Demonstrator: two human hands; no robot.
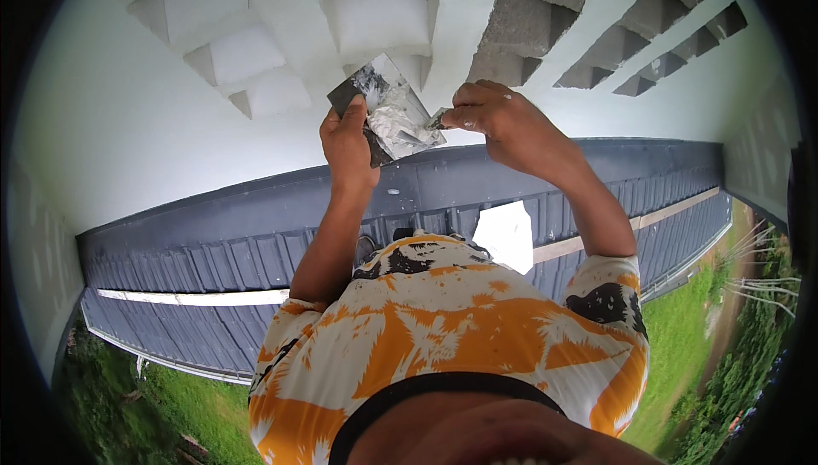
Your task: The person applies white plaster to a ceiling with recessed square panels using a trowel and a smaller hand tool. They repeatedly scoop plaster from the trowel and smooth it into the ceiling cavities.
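Note:
My left hand (348, 137) grips a flat rectangular plate (348, 90) by its near-left edge, thumb on top. A heap of wet white plaster (399, 120) lies on the plate, with grey smears around it. In my right hand (498, 116) is a small putty knife (437, 119), pinched near its handle. Its blade meets the plaster at the plate's right side. White spots of plaster mark the right hand. Most of the knife's handle is hidden in the fingers.
Ahead rises a white wall (230, 154) with rows of recessed block openings (379, 18), some bare grey (524, 26). Below lies a dark ribbed roof (196, 252) with a wooden batten (196, 298) across it and a white sheet (504, 233). Grass (682, 337) shows beyond the roof edge.

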